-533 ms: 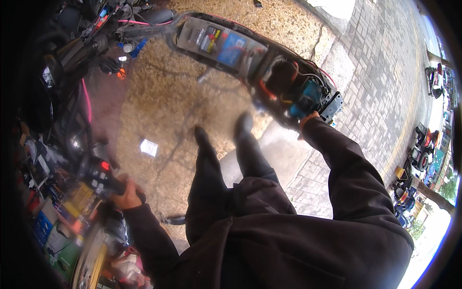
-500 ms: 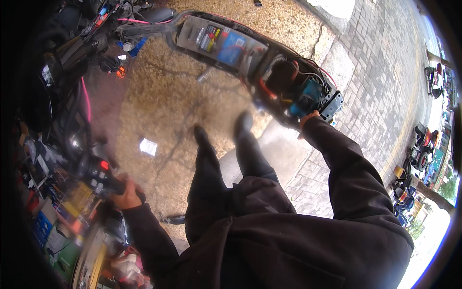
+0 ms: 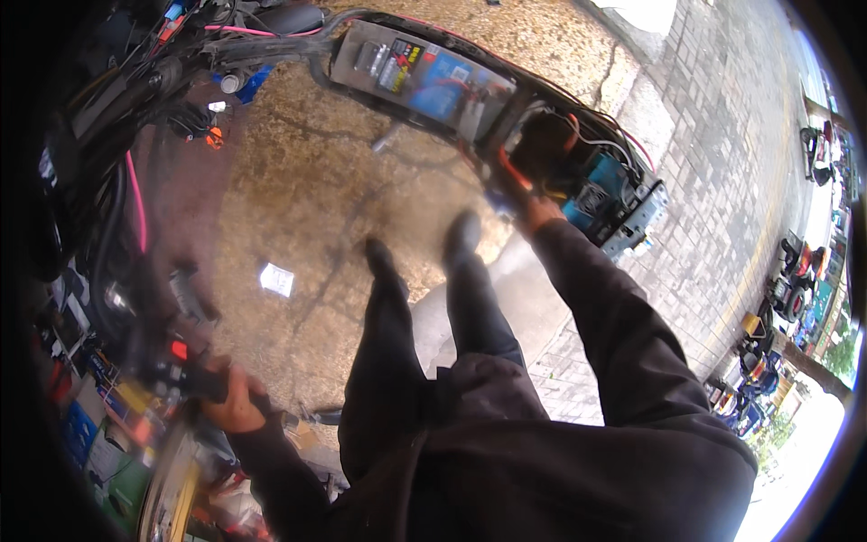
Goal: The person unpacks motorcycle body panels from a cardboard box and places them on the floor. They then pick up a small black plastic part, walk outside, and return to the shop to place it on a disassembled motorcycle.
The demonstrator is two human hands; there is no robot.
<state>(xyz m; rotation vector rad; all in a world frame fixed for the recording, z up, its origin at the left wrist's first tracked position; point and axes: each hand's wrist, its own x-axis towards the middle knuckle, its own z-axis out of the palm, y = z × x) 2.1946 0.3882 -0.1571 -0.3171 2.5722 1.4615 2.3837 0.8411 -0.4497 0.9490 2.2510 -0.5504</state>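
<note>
A stripped scooter frame [image 3: 370, 113] curves from the handlebar on my left to its rear end on my right. My left hand [image 3: 237, 402] is closed around the black handlebar grip [image 3: 212, 384], beside a switch block with a red button [image 3: 179, 350]. My right hand [image 3: 544, 215] holds the near side of the frame towards the rear, its fingertips partly hidden. Next to it sit a teal and black box [image 3: 591, 194], an orange cable [image 3: 513, 170] and loose wires. Further forward, a battery-like block with a blue label [image 3: 441, 86] lies in the frame's tray.
A white paper scrap [image 3: 276, 280] lies on the stained ground between scooter and my feet. Boxes and tools [image 3: 108, 434] crowd the lower left. Grey paving [image 3: 713, 135] stretches to the right, with parked scooters [image 3: 790, 280] beyond. Black cables and a pink one [image 3: 137, 203] hang at left.
My right hand has moved left along the frame, from the rear end to beside the orange cable. The scooter's rear has shifted slightly right; the handlebar and my left hand have moved slightly down.
</note>
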